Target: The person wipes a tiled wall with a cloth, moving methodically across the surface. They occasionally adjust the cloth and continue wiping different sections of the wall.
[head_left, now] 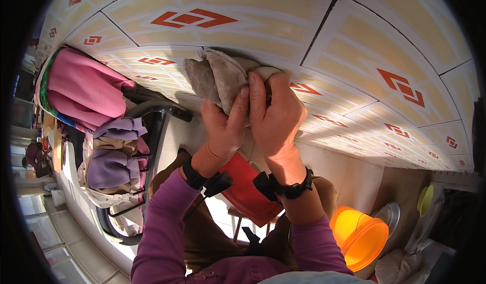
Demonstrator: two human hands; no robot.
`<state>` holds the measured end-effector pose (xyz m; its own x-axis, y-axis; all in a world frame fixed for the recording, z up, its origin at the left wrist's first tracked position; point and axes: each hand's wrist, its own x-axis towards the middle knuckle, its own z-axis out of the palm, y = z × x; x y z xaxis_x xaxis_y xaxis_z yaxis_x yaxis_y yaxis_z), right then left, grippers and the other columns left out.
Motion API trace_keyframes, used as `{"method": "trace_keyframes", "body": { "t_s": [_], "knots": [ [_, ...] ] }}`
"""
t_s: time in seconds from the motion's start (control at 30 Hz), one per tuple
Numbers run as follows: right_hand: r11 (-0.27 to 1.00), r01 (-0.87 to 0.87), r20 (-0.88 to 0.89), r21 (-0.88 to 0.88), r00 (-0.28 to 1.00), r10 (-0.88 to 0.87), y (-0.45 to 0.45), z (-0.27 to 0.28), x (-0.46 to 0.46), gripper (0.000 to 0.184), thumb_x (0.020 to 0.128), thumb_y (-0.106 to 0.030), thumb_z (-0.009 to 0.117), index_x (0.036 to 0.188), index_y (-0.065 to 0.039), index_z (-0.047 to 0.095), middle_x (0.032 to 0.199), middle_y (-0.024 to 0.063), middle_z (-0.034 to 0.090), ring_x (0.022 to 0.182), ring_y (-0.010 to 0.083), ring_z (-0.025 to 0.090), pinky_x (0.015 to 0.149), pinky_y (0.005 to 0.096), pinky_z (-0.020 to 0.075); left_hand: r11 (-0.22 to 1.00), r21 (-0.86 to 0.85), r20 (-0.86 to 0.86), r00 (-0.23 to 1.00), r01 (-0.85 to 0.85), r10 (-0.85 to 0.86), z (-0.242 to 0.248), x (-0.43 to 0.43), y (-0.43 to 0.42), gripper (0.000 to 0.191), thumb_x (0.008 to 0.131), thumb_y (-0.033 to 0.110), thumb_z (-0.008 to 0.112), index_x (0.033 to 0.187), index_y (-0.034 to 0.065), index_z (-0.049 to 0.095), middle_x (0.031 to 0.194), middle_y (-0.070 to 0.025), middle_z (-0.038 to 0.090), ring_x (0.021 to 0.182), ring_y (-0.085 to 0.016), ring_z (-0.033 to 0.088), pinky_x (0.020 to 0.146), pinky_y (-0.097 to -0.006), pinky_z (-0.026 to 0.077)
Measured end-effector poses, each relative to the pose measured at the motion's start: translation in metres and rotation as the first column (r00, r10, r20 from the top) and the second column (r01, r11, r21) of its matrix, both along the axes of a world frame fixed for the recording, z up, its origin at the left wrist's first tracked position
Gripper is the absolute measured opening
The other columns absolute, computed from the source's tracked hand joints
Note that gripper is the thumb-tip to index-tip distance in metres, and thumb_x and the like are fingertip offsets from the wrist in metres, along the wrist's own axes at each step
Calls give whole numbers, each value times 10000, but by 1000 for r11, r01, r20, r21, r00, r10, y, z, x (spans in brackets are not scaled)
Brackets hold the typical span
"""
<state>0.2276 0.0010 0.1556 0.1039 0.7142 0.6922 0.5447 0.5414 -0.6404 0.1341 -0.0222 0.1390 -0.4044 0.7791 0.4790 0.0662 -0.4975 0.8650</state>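
Note:
My left hand (224,126) grips the lower edge of a bunched, folded grey-beige cloth (222,75), its thumb pressed along the front. My right hand (277,107) pinches the cloth's right side, the thumb close to my left thumb. Dark smudges mark the fabric, and part of it is hidden behind my fingers. Both hands are in front of a patterned panelled wall (250,3) with red-orange marks; I cannot tell whether the cloth touches it. Each wrist wears a black strap with a small black device.
At left, a black-framed rack (161,132) bears a pink cloth (83,86) and folded purple garments (110,168). Below my hands is a red cloth-like sheet (250,189) over a stool. At right are an orange bucket (360,238), a metal lid or basin (389,213) and a yellow-green bowl (425,200).

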Motion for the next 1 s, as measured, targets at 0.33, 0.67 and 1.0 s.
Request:
{"method": "trace_keyframes", "body": {
  "t_s": [0.33, 0.67, 1.0],
  "knots": [
    [999, -29, 14, -44, 999, 30, -13, -15, 66, 152, 934, -131, 648, 861, -33, 557, 693, 89, 596, 552, 243, 583, 507, 345, 459, 984, -147, -122, 985, 99, -118, -2, 49, -6, 165, 880, 92, 701, 990, -24, 658, 821, -124, 710, 714, -175, 677, 639, -315, 526],
    [997, 79, -161, 26, 984, -74, -3, -10, 56, 204, 866, -45, 594, 699, -20, 480, 517, 41, 498, 432, 126, 453, 437, 271, 392, 916, -265, -24, 948, 301, -318, 11, 36, -5, 197, 882, 133, 715, 952, -33, 636, 781, -94, 684, 694, -111, 613, 623, -292, 503],
    [1000, 20, -81, 16, 997, -19, 0, -12, -17, 158, 881, -90, 637, 789, -34, 522, 590, 107, 532, 489, 292, 524, 467, 374, 424, 993, -112, 142, 990, 40, -24, 13, -11, -3, 163, 890, 114, 718, 916, -36, 660, 813, -89, 719, 734, -80, 634, 630, -259, 514]
  ]
}}
